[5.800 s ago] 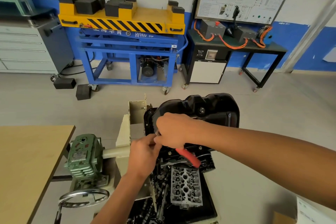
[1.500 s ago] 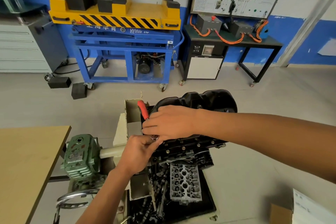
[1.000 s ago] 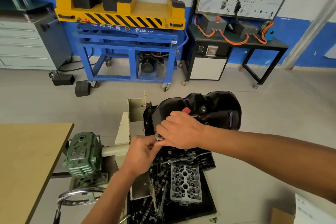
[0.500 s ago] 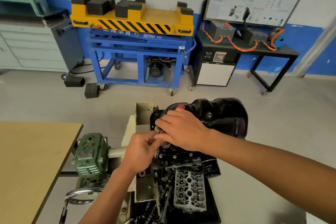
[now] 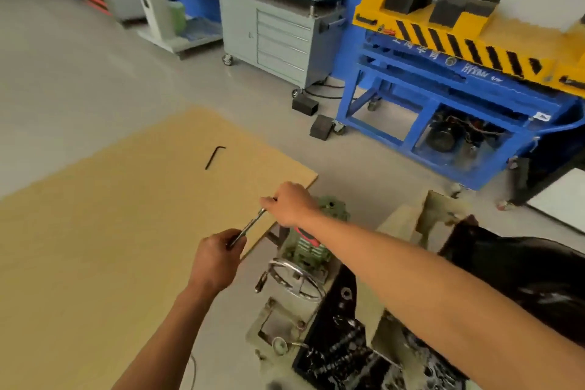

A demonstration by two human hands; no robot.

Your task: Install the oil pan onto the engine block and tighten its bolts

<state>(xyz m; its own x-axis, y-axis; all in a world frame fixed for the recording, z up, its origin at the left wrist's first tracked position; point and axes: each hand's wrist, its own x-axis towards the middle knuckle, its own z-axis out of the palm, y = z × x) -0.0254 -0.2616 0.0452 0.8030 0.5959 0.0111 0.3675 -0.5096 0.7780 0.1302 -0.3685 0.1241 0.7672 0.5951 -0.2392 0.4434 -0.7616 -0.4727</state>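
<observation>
- Oil pan point(image 5: 519, 266) lies at the right edge of the view, a glossy black shell on the engine stand beyond the right forearm. Neither hand touches it, and blur hides how its flange sits.
- It looks like pressed steel, so probably stiff and fairly heavy. The shiny skin may be oily and slick. The flat bolt flange around its rim would likely be the safest place to hold it, with one hand on each side.
- Ratchet wrench point(image 5: 250, 226) hangs in the air over the corner of the wooden desk point(image 5: 95, 247), held between both hands.
- Left hand point(image 5: 217, 258) has its grip closed, fingers curled round the lower end of the bare metal shaft.
- Right hand point(image 5: 289, 204) has its grip closed round the head end, and the red handle point(image 5: 308, 239) pokes out under the wrist.
- The tool is rigid steel and light enough for one hand. The rubbery-looking handle should give the surest hold for turning.
- A hex key point(image 5: 214, 157) lies alone farther back on the desk.
</observation>
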